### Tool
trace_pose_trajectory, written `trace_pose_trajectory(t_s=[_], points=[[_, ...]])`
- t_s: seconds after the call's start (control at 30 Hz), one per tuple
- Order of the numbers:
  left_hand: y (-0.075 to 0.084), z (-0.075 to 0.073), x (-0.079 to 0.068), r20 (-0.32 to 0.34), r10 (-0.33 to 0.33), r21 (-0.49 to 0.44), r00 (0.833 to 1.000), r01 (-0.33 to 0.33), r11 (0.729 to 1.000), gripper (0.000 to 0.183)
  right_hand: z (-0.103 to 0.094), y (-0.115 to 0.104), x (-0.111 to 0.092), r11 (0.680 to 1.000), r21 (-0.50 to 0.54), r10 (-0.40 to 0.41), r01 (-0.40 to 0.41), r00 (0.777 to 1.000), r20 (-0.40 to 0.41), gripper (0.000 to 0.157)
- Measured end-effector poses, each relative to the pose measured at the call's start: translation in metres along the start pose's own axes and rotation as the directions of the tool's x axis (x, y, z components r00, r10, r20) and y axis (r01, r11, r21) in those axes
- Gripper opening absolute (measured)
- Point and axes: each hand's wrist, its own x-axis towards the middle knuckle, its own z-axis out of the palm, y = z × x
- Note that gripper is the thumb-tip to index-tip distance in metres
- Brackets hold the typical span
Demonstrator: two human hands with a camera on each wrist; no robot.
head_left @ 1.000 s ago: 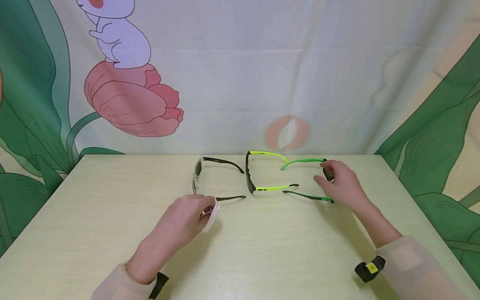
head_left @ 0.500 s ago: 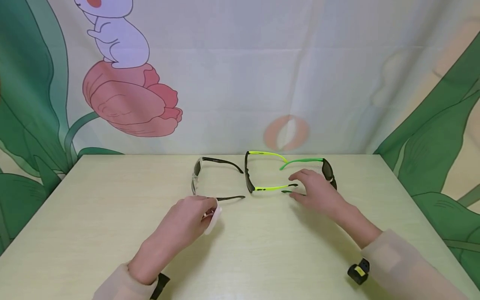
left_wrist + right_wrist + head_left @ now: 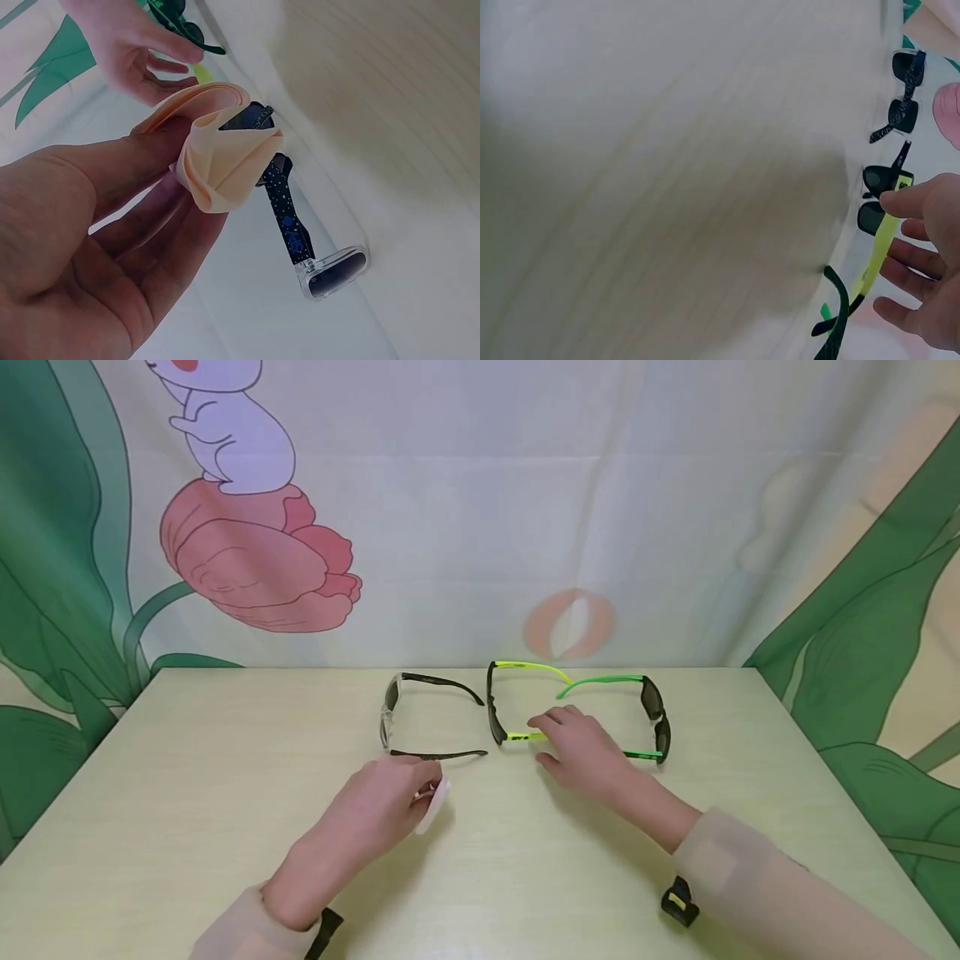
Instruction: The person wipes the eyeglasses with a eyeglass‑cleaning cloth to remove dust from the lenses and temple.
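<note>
My left hand [image 3: 386,797] pinches a folded pale cloth [image 3: 225,150] between thumb and fingers, just in front of the clear-framed sunglasses [image 3: 386,710] with dark patterned temples. My right hand [image 3: 581,756] hovers by the near temple of the yellow-and-black sunglasses [image 3: 498,727] in the middle, hiding part of that temple. Its fingers are spread and relaxed, and they grip nothing; the right wrist view cannot settle whether the thumb touches the yellow temple [image 3: 877,251]. To the right lie green sunglasses [image 3: 655,706] with dark lenses, their near temple partly behind my right hand.
All three sunglasses lie with temples unfolded on a pale wooden table [image 3: 187,760], near its back edge. A printed curtain [image 3: 450,527] with a rabbit and a pink flower hangs directly behind the table.
My right hand has moved left from the green sunglasses' lenses to the yellow pair, leaving the green pair in place. My left hand stays nearly still with the cloth.
</note>
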Motion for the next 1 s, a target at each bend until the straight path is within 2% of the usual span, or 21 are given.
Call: trace_pose_trajectory(t_s=[0.27,0.53,0.73,1.0], points=[[0.002,0.004,0.001,0.002,0.018,-0.001,1.0,-0.018,1.0,0.026,0.009,-0.011,0.011,0.999,-0.037,-0.008,0.007,1.0,-0.023,0.037],[0.005,0.005,0.003,0.021,0.026,-0.005,0.999,-0.026,1.0,0.026,0.016,-0.014,0.013,0.997,-0.07,-0.034,0.028,0.995,-0.093,0.028],[0.005,0.004,0.003,0.027,0.021,-0.01,0.999,-0.021,1.0,0.027,0.017,-0.014,0.012,0.998,-0.051,-0.051,0.044,0.989,-0.136,0.02],[0.005,0.004,0.002,0.022,0.022,-0.003,1.0,-0.022,1.0,0.026,0.013,-0.016,0.011,0.998,-0.06,-0.03,0.022,0.991,-0.13,0.017]])
